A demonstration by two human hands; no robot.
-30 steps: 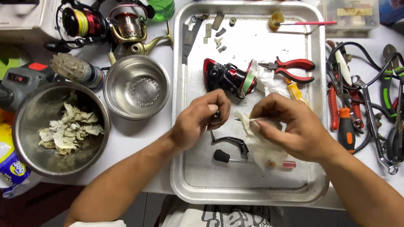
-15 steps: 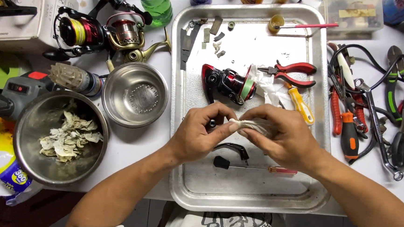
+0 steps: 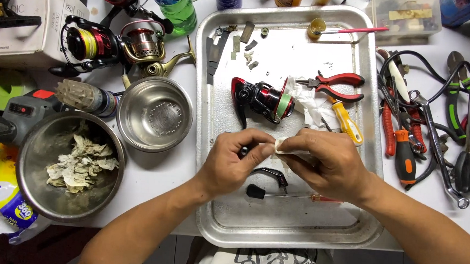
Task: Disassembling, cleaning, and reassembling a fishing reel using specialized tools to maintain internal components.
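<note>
My left hand and my right hand meet over the middle of a metal tray. My right hand pinches a small wad of white tissue. My left hand's fingers close on a small dark part against the tissue; the part is mostly hidden. Just beyond the hands lies a red and black fishing reel with a green spool. A black reel handle with a knob lies under my hands on the tray.
Red pliers, a yellow screwdriver and small parts lie in the tray. An empty steel bowl and one holding crumpled tissue stand left. More reels, a green bottle behind; hand tools right.
Both hands have drawn together and slightly toward me, the tissue now pinched between them. The view has shifted a little; nothing else on the tray moved.
</note>
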